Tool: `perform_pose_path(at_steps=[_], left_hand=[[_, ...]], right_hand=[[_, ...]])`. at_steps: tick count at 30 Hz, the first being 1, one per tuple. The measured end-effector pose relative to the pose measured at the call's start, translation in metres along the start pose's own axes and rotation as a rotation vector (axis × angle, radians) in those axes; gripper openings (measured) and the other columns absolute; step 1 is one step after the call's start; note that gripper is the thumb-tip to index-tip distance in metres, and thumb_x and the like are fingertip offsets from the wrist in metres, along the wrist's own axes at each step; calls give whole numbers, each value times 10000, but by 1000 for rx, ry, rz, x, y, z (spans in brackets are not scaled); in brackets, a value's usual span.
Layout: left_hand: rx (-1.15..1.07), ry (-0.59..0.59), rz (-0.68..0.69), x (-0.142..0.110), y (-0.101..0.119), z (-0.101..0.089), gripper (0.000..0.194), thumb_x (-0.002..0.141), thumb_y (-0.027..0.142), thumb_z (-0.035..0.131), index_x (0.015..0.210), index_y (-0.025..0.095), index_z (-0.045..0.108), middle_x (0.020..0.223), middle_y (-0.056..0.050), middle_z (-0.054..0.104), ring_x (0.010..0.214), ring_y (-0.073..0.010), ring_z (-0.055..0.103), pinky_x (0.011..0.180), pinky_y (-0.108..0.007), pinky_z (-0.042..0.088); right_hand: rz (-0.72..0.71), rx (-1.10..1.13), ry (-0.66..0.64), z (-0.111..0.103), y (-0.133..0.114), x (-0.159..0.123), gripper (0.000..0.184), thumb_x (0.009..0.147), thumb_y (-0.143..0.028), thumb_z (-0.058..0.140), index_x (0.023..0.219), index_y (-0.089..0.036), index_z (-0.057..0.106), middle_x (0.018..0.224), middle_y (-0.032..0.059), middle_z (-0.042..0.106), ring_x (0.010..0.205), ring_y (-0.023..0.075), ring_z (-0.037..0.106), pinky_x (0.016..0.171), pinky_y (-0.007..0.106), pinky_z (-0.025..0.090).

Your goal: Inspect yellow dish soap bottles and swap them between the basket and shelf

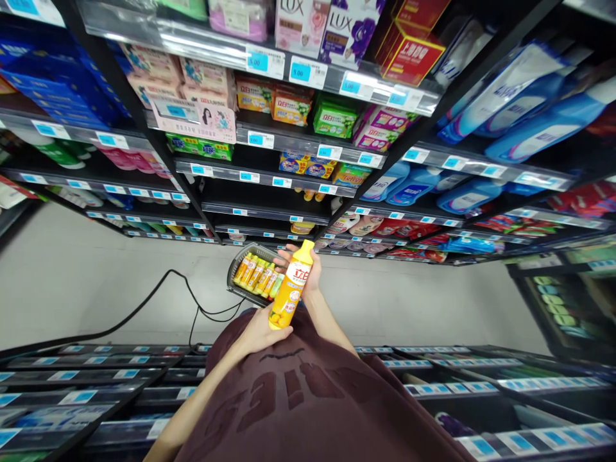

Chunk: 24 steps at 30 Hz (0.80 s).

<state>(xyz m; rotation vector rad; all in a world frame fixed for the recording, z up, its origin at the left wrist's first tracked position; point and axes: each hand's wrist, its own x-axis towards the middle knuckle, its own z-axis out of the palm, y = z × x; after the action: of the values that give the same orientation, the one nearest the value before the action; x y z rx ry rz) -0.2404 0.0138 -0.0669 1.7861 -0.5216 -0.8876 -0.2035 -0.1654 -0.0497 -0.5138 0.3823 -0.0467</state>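
A yellow dish soap bottle (287, 296) with a white and red label is tilted in front of my body, its yellow cap pointing up and slightly right. My left hand (260, 332) is closed around the bottle's base, with fingers below and beside it. Behind the upper part of the bottle is my right hand (312, 273), gripping it with the thumb on the right side and fingertips showing on the left. Just beyond, a grey basket (231, 273) on the floor holds several similar yellow bottles (254, 274) and a greenish one.
Shelves ahead carry boxed soaps (335, 119), blue detergent bottles (416, 186) and a yellow item (302, 228) low down. A black cable (144, 305) loops across the pale floor (404, 292) at the left. More shelving (96, 378) stands close behind me.
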Motion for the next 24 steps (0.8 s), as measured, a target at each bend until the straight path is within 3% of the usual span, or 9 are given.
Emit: perform_pose_path(at_steps=[2,6,11,14,17,21,24], left_hand=[[-137,-46,11,0,-5,-1,298,688,379,764,812,179,580,718,-5,598,642,-152,491,601,-257,355],[-562,-280,17,-1,-19,-1,338,695,441,734,780,152,582,612,-16,596,512,-111,434,519,-253,300],[-733,-392,22,-3,-38,5,538,583,621,656,878,184,549,555,-1,571,403,-94,356,445,-259,258],[-773,-417,12,-4,-45,5,588,563,673,645,912,212,532,595,-4,578,410,-105,402,451,-257,273],[-778,-435,0,-6,-41,3,520,627,639,642,917,215,562,617,-14,594,421,-98,403,472,-256,276],[-692,-439,-17,-5,-24,-1,398,729,502,665,971,189,618,647,-31,647,503,-111,435,521,-257,316],[-587,-406,-32,-1,-11,-5,492,779,495,680,1134,163,600,816,-60,690,628,-147,527,544,-247,368]], right_hand=[[2,-6,11,1,0,0,447,805,-566,545,1019,-180,615,878,103,765,848,283,742,688,422,609],[28,-17,34,7,-1,0,426,820,-550,579,1006,-170,626,909,111,771,786,260,742,669,381,606],[67,8,16,12,1,0,399,834,-519,578,1010,-165,632,1017,116,768,784,245,739,668,364,598],[74,51,5,14,2,0,382,827,-542,593,968,-187,609,1008,93,763,827,247,737,681,362,594],[89,127,-18,14,1,0,377,811,-569,606,904,-207,561,944,64,748,841,232,722,686,349,587],[75,203,-45,7,-4,1,338,827,-558,571,842,-227,502,665,-32,606,584,145,602,600,289,545],[1,256,-75,-6,-9,0,287,828,-517,551,833,-237,487,574,-84,460,461,99,447,548,248,496]])
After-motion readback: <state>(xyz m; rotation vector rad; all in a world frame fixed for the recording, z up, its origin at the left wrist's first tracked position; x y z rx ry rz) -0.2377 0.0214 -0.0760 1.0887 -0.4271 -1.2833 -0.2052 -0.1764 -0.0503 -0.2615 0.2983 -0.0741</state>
